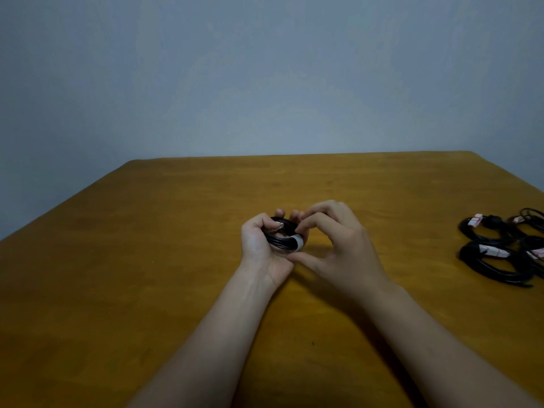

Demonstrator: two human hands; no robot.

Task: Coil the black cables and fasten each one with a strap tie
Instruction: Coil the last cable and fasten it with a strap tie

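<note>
A plain blue-grey wall (265, 83) backs an orange-brown wooden bench (147, 260). At its middle the left hand (260, 245) grips a small coiled black cable (276, 242), while the right hand (338, 245) pinches the white strap tie (298, 242) round it, fingers (312, 222) curled. Fastening seems in hand; next, likely, pressing the tie closed and setting the coil beside the tied black coils (494, 257) at the right edge. Their ties bear pink marks, unreadable.
</note>
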